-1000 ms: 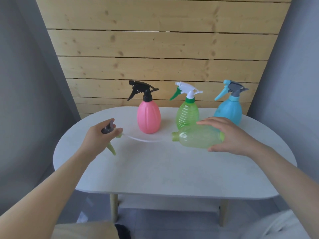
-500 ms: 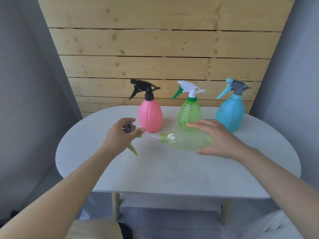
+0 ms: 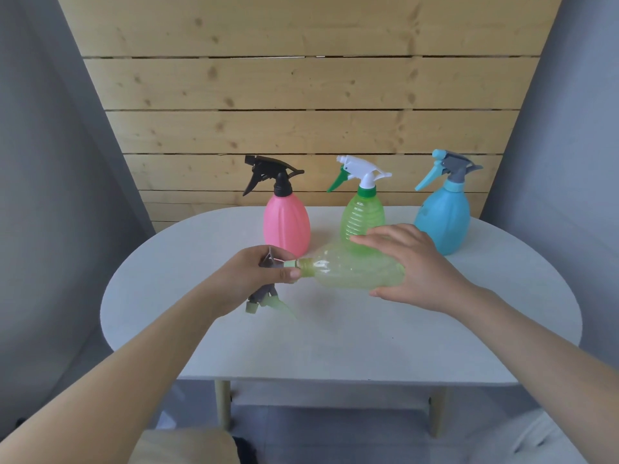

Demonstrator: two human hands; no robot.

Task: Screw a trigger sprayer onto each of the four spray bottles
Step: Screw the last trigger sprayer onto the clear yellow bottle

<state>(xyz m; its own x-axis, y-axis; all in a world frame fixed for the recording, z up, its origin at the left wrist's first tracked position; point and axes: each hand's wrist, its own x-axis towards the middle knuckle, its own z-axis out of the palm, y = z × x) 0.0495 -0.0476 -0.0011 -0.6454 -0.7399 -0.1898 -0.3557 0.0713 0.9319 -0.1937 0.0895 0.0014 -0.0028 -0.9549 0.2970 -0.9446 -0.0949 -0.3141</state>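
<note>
A pale green spray bottle [image 3: 355, 274] lies on its side above the white table [image 3: 335, 339], neck pointing left, gripped by my right hand [image 3: 413, 266]. My left hand [image 3: 254, 276] holds a grey-and-green trigger sprayer [image 3: 266, 296], its collar pressed against the bottle's neck; the dip tube is inside the bottle. Behind stand three bottles with sprayers on them: a pink bottle [image 3: 286, 226] with a black sprayer, a green ribbed bottle [image 3: 361, 216] with a white sprayer, and a blue bottle [image 3: 442, 217] with a grey-and-blue sprayer.
The oval table has its front edge near me and wooden legs below. A wooden slat wall rises behind the bottles, with grey walls on both sides. A tan seat [image 3: 181, 447] shows at the bottom.
My left hand has moved right with the sprayer, sliding the tube into the bottle until the collar meets the neck. My right hand brought the bottle slightly left.
</note>
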